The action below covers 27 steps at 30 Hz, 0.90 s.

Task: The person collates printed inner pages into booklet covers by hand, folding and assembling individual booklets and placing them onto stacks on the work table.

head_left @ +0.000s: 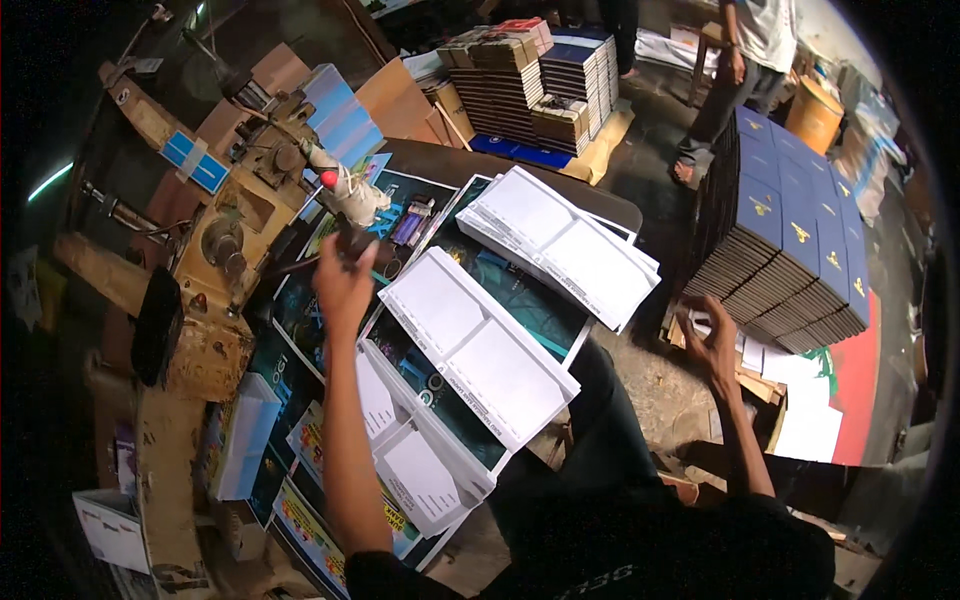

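My left hand (343,285) is closed around a dark knob-like piece (353,240) beside the worn metal machine; its exact kind is hard to make out. Just beyond it is a whitish wrapped part with a red tip (330,180). To the right of this hand lies a stack of white printed sheets (480,345). A second stack of sheets (555,245) is farther back, and a third, fanned stack (415,450) sits nearer me. My right hand (712,340) hovers off the table's right side, fingers curled but apart, with nothing visible in them, near a tall stack of dark blue books (800,235).
The worn machine (225,240) stands along the left. Printed posters (285,325) cover the table. Bundled books (510,85) are piled behind it. A person (735,80) stands at the back right, near an orange drum (815,112). Paper stacks (245,435) sit at the left.
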{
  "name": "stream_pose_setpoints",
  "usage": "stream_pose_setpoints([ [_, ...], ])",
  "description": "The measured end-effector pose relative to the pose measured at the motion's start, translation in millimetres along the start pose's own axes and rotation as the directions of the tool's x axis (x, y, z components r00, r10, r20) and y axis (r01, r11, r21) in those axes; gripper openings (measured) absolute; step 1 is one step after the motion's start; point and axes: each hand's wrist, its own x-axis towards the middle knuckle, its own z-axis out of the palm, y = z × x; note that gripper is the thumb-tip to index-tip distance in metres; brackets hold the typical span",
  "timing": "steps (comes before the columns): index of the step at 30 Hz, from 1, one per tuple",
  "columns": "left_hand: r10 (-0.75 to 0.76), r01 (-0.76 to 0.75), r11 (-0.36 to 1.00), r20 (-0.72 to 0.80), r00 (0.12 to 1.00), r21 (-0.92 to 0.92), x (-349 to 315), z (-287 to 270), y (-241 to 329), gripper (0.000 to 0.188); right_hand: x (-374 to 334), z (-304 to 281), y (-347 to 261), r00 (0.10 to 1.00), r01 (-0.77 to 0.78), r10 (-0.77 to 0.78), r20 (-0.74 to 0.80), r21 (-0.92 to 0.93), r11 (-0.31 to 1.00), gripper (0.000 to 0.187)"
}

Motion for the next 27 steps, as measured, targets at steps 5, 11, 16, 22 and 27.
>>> stream_pose_setpoints([
  [5, 0.127, -0.134, 0.989, 0.102, 0.987, 0.064, 58, 93, 21, 0.045, -35, 8, 10, 0.997, -0.071, 0.068, 0.037, 0.072, 0.995, 0.026],
  [11, 0.173, -0.170, 0.985, 0.124, 0.977, -0.038, 93, 172, -30, 0.054, -102, 7, 24, 0.901, -0.229, 0.242, 0.359, -0.081, 0.970, 0.031],
  [16, 0.225, -0.233, 0.973, 0.262, 0.939, 0.000, 98, 179, -29, 0.082, -149, 16, 53, 0.818, -0.282, 0.288, 0.498, -0.089, 0.955, 0.044],
  [22, 0.227, -0.283, 0.940, 0.269, 0.936, 0.193, 73, 110, 35, 0.088, -142, 29, 96, 0.870, -0.203, 0.248, 0.427, -0.149, 0.968, 0.032],
  [27, 0.262, -0.319, 0.934, 0.299, 0.918, 0.160, 29, 10, 93, 0.060, -77, -1, 73, 0.958, -0.126, 0.171, 0.228, -0.197, 0.972, 0.038],
])
